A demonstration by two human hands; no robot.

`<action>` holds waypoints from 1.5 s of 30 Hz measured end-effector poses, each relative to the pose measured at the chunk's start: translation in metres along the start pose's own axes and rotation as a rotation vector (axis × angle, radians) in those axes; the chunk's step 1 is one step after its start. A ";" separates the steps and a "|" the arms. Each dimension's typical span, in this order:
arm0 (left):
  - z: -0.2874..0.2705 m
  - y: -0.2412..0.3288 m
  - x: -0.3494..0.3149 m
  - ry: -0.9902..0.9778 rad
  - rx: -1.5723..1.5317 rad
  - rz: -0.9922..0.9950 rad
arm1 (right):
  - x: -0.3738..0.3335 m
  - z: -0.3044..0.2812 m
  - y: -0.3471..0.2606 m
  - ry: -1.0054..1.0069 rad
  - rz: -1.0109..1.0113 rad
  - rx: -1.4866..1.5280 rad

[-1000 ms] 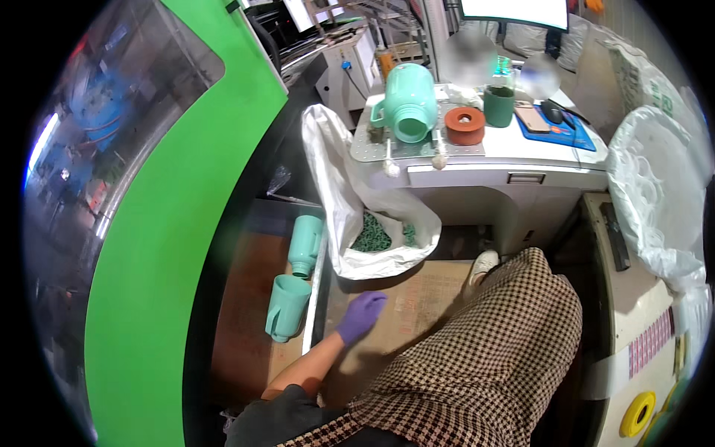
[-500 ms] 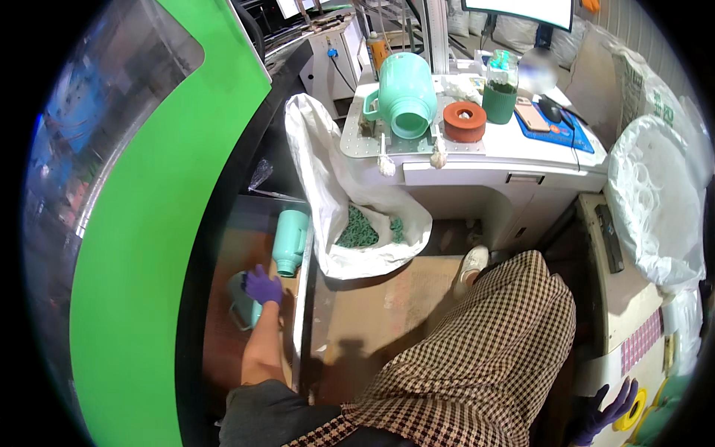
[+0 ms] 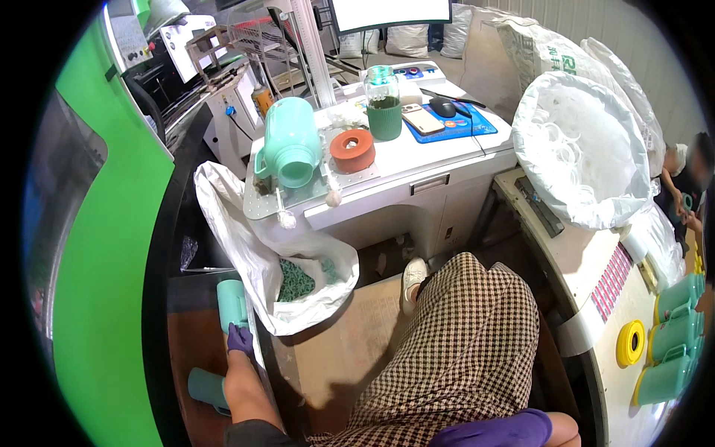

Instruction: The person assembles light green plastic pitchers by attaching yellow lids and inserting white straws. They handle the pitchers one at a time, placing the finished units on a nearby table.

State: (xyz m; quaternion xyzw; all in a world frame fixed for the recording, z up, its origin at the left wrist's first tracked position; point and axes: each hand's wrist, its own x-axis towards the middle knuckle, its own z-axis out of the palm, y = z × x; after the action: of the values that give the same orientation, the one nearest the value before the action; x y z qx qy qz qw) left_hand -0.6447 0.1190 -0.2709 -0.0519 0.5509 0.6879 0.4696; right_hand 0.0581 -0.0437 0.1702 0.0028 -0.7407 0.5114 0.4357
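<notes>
My left hand (image 3: 240, 340), in a purple glove, reaches down into the trough on the left. Its fingers are closed at the neck end of a turquoise jug (image 3: 232, 302). A second turquoise jug (image 3: 206, 388) lies nearer, beside my forearm. My right hand (image 3: 491, 432), also gloved in purple, is low in front of my lap, above the checked cloth (image 3: 454, 335); its fingers are blurred and partly cut off by the lower edge. Between the trough and the white desk stands a white sack (image 3: 279, 316) with green scraps inside.
A turquoise jug (image 3: 290, 141), an orange tape roll (image 3: 352, 150), a bottle (image 3: 383, 112) and a phone (image 3: 422, 118) are on the desk. At right are a lined bin (image 3: 588, 149), a yellow ring (image 3: 631, 343) and several jugs (image 3: 663, 380). Another person (image 3: 681, 194) works far right. A green machine (image 3: 97, 261) curves along the left.
My left hand has moved from the nearer jug to the farther one. My right hand has come from the right-hand table to before my lap. The view has swung right.
</notes>
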 end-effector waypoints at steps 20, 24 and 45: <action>0.038 0.016 -0.043 0.431 1.206 0.725 | -0.014 0.035 0.015 0.085 -0.034 0.282; 0.048 0.059 -0.074 0.454 1.348 0.867 | -0.024 0.028 0.012 0.065 -0.012 0.342; 0.319 -0.063 -0.498 -1.998 1.190 1.617 | -0.067 -0.021 0.118 0.579 0.711 -0.703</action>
State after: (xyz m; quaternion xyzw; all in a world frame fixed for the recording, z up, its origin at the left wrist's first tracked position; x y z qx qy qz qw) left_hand -0.1824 0.0800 0.1011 0.9772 0.0724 0.1782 0.0898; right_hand 0.0597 -0.0006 0.0397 -0.5313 -0.6722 0.3294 0.3967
